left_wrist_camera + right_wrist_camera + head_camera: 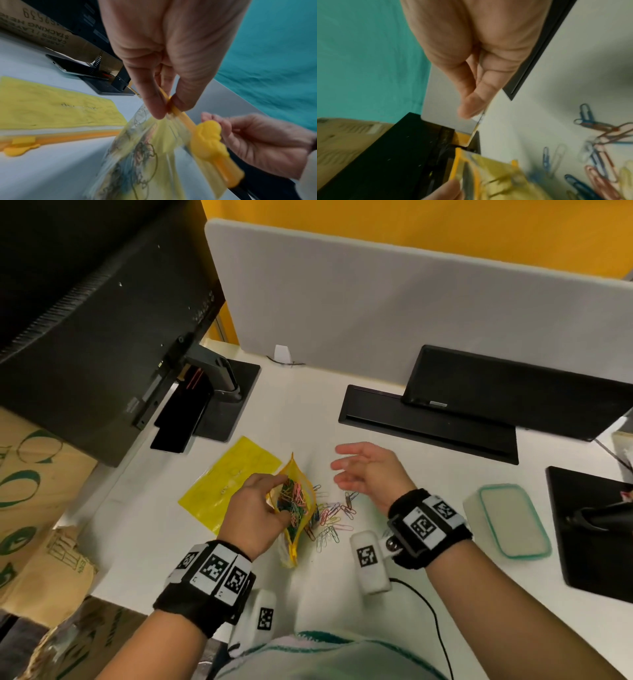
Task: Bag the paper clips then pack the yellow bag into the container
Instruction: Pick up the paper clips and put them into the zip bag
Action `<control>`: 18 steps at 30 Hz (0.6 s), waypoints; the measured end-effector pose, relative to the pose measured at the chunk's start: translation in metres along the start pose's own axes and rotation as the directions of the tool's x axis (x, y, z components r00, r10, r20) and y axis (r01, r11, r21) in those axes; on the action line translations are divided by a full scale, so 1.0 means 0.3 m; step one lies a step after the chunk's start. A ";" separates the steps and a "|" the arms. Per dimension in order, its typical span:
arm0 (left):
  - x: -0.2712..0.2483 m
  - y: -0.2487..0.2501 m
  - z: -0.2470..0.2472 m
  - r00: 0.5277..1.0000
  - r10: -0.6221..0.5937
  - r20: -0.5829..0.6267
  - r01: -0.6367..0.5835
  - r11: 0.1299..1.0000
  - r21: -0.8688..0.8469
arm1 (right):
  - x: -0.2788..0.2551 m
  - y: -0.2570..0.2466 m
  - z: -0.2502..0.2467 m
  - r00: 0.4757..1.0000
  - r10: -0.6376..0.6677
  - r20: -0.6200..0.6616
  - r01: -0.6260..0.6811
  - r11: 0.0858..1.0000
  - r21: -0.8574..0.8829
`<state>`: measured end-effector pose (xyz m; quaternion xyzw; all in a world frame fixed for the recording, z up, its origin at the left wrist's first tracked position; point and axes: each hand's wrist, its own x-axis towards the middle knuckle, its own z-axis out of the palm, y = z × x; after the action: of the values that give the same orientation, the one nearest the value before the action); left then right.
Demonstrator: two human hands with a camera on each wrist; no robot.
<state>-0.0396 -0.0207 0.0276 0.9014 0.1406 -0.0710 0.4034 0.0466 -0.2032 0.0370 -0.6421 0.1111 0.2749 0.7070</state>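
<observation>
My left hand (pixel 274 491) pinches the near rim of an open yellow zip bag (pixel 296 508) between thumb and fingers and holds it upright on the white desk. The bag holds several coloured paper clips. In the left wrist view my fingertips (pixel 154 108) squeeze the orange zip strip just above the yellow slider (pixel 209 140). Several loose paper clips (pixel 334 517) lie on the desk right of the bag, and the paper clips (pixel 599 155) show in the right wrist view too. My right hand (pixel 346 470) hovers open and empty above them. The lidded container (pixel 507 522) stands at the right.
A second yellow zip bag (pixel 233 477) lies flat left of the held one. A monitor (pixel 102 320) and its base (pixel 222 405) stand at the back left, a black tray (pixel 428 422) behind the clips, another stand (pixel 592 532) at far right. Cardboard boxes (pixel 34 491) sit left.
</observation>
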 end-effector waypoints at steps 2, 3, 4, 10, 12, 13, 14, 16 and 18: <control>0.003 -0.003 0.009 1.000 0.005 0.006 -0.005 1.000 -0.008 | 0.023 0.021 -0.036 0.997 0.051 -0.055 -0.053 0.998 -0.032; 0.005 -0.004 0.015 1.000 0.008 0.009 -0.008 1.000 -0.009 | 0.033 0.041 -0.047 0.994 0.088 -0.059 -0.095 0.989 -0.114; 0.007 -0.004 0.018 1.000 0.009 0.010 -0.009 1.000 -0.009 | 0.048 0.070 -0.056 0.991 0.109 -0.072 -0.124 0.959 -0.256; 0.013 -0.006 0.011 1.000 0.007 0.010 -0.008 1.000 0.019 | 0.118 0.248 -0.102 0.980 0.027 0.197 0.192 0.133 -0.972; 0.012 -0.006 0.009 1.000 0.003 0.012 -0.003 1.000 0.022 | 0.114 0.292 -0.106 0.964 0.048 0.261 0.259 0.043 -0.965; 0.011 -0.005 0.009 1.000 0.001 0.012 -0.001 1.000 0.026 | 0.110 0.307 -0.104 0.959 0.029 0.283 0.283 0.005 -0.959; 0.009 -0.004 0.009 1.000 -0.003 0.013 0.002 1.000 0.029 | 0.107 0.321 -0.102 0.954 0.007 0.298 0.299 -0.030 -0.954; 0.007 0.001 0.012 1.000 -0.009 0.016 0.009 1.000 0.028 | 0.103 0.332 -0.094 0.955 -0.015 0.297 0.296 -0.072 -0.953; 0.007 0.003 0.016 1.000 -0.011 0.020 0.011 1.000 0.028 | 0.095 0.331 -0.083 0.961 -0.034 0.276 0.273 -0.076 -0.959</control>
<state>-0.0376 -0.0245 0.0245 0.9054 0.1405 -0.0841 0.3918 0.0221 -0.2180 -0.0655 -0.9354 -0.2554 0.2387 0.0523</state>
